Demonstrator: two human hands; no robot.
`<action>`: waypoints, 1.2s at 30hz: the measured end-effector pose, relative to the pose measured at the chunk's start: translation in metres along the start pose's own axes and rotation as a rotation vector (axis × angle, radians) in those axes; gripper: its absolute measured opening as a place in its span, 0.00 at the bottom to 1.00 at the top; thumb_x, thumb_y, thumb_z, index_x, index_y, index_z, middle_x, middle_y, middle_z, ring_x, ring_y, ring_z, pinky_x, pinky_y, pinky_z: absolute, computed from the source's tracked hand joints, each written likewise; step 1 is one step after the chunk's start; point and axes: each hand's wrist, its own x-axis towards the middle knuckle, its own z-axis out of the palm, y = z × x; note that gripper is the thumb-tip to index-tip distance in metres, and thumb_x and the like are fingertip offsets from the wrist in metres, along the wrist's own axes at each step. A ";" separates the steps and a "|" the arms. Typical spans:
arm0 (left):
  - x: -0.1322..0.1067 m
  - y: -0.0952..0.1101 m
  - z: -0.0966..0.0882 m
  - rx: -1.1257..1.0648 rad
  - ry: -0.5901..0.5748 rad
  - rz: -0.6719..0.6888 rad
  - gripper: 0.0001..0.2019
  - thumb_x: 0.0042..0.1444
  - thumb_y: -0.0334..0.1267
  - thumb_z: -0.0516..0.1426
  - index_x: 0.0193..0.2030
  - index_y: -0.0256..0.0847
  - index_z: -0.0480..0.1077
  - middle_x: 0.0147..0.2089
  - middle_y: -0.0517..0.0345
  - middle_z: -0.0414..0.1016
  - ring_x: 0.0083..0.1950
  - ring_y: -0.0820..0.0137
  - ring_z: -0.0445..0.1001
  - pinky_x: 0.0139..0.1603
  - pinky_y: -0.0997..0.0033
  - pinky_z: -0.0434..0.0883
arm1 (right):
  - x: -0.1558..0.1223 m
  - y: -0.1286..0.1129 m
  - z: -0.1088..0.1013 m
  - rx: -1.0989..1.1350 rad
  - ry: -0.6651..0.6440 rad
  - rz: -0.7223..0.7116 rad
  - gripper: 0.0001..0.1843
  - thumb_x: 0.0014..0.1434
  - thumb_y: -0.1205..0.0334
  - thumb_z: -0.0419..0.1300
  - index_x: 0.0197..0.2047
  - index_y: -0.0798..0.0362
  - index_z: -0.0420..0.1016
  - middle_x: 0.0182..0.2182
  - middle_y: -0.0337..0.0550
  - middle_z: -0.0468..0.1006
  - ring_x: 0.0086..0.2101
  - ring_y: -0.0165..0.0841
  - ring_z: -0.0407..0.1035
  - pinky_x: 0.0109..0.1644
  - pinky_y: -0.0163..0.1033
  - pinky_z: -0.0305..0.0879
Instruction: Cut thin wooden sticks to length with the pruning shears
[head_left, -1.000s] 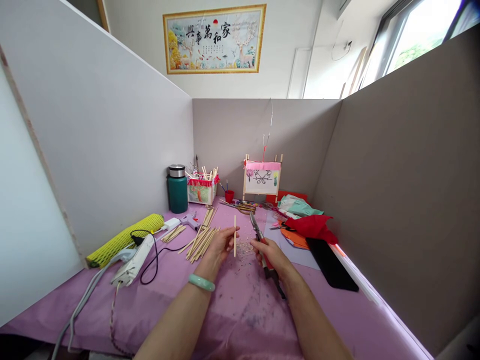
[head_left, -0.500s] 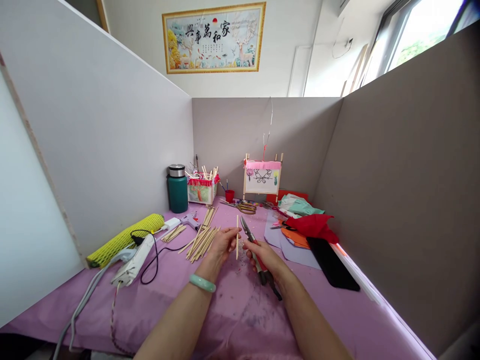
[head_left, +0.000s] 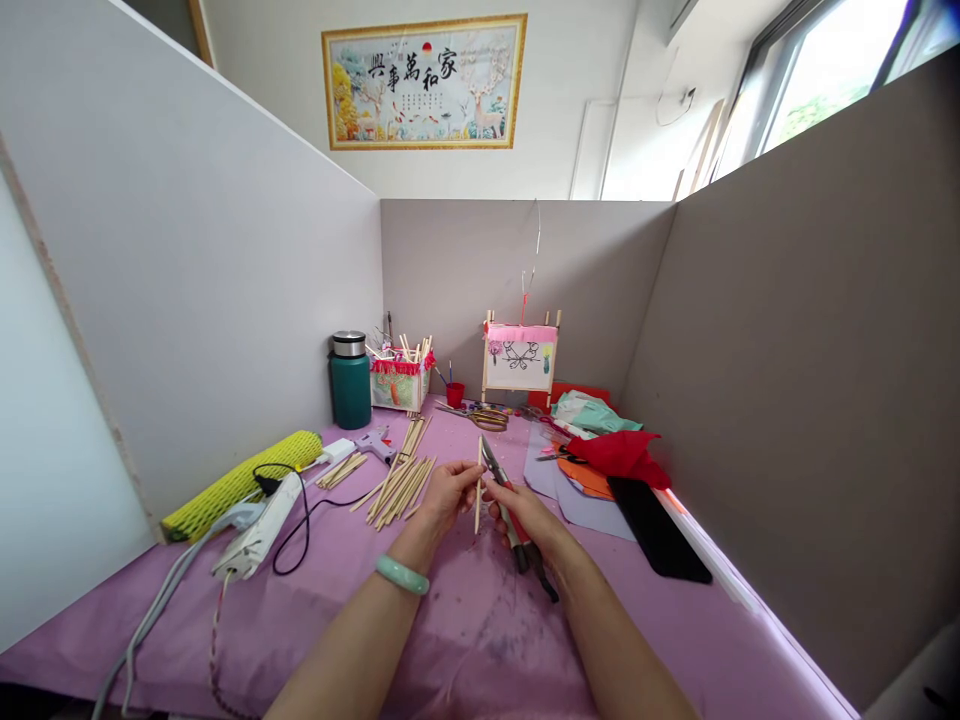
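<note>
My left hand [head_left: 448, 490] pinches a thin bamboo stick [head_left: 478, 470] and holds it upright above the purple table cover [head_left: 480, 640]. A green bangle [head_left: 402, 574] sits on that wrist. My right hand [head_left: 526, 512] grips red-handled cutting pliers [head_left: 508, 505], and the blades touch the stick near its upper part. A loose pile of bamboo sticks [head_left: 399, 480] lies just left of my left hand.
A power strip [head_left: 255, 528] with cables, a yellow foam-net roll [head_left: 240, 484] and a glue gun [head_left: 375, 440] lie at the left. At the back stand a green flask [head_left: 350, 380], a stick box [head_left: 397, 378] and a small paper lantern frame [head_left: 520, 360]. Red cloth [head_left: 619, 452] and a black sheet [head_left: 657, 528] are right.
My right hand has brought the pliers leftward from apart until the blades meet the stick. My left hand kept the stick upright and shifted slightly right.
</note>
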 end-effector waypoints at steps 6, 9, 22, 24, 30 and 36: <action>-0.003 0.002 0.003 0.040 0.006 -0.002 0.18 0.37 0.49 0.69 0.24 0.36 0.71 0.12 0.66 0.62 0.12 0.80 0.53 0.16 0.75 0.44 | -0.002 -0.001 -0.002 0.018 -0.013 0.002 0.21 0.58 0.41 0.59 0.34 0.53 0.69 0.24 0.34 0.67 0.17 0.24 0.59 0.18 0.31 0.57; -0.003 0.002 0.003 0.054 0.007 -0.002 0.18 0.37 0.49 0.69 0.24 0.37 0.71 0.11 0.66 0.62 0.11 0.80 0.53 0.15 0.75 0.44 | -0.004 -0.001 -0.003 0.031 -0.020 0.001 0.21 0.58 0.41 0.59 0.37 0.53 0.70 0.25 0.34 0.67 0.19 0.24 0.59 0.20 0.30 0.58; -0.003 0.002 0.004 0.074 0.010 -0.005 0.20 0.35 0.50 0.68 0.25 0.37 0.69 0.13 0.67 0.63 0.11 0.81 0.53 0.15 0.75 0.44 | -0.008 -0.006 -0.003 0.035 -0.027 0.040 0.22 0.59 0.40 0.57 0.37 0.53 0.70 0.27 0.35 0.68 0.20 0.23 0.59 0.21 0.30 0.54; -0.003 0.002 0.004 0.084 0.009 -0.006 0.20 0.35 0.51 0.68 0.25 0.37 0.69 0.12 0.67 0.63 0.11 0.81 0.53 0.15 0.75 0.44 | -0.006 -0.006 -0.004 0.019 -0.027 0.046 0.22 0.60 0.41 0.56 0.34 0.54 0.69 0.26 0.36 0.68 0.20 0.23 0.59 0.21 0.29 0.53; -0.003 0.001 0.004 0.096 0.001 -0.005 0.20 0.36 0.51 0.67 0.25 0.37 0.70 0.10 0.69 0.60 0.11 0.80 0.52 0.15 0.74 0.44 | -0.006 -0.006 -0.003 -0.038 -0.015 0.048 0.20 0.59 0.44 0.56 0.30 0.54 0.68 0.21 0.35 0.66 0.19 0.25 0.59 0.21 0.30 0.53; -0.002 0.000 0.002 0.092 -0.009 -0.006 0.19 0.37 0.51 0.67 0.23 0.37 0.69 0.11 0.67 0.61 0.12 0.80 0.53 0.16 0.74 0.44 | -0.003 -0.003 0.003 -0.102 0.003 0.005 0.08 0.51 0.58 0.57 0.25 0.52 0.65 0.15 0.32 0.61 0.17 0.25 0.55 0.21 0.31 0.50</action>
